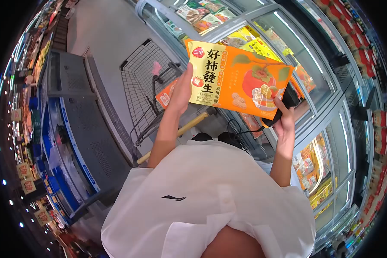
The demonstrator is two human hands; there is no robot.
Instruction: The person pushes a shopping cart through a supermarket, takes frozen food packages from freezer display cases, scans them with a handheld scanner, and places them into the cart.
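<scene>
– Where's the orange bag (pixel 245 81)?
– Held up before you, near the freezer (pixel 306 136), your left hand (pixel 184 91) clamped on its side edge
– And your right hand (pixel 284 119)?
– Closed on its lower corner and a black object (pixel 290 98)

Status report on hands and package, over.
Left hand on package, left edge. Right hand, lower right corner. Black object partly behind; cart beyond.

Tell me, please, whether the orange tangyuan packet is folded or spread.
Spread: the left hand and right hand hold the orange tangyuan packet at opposite sides, and no fold crosses its printed front.
</scene>
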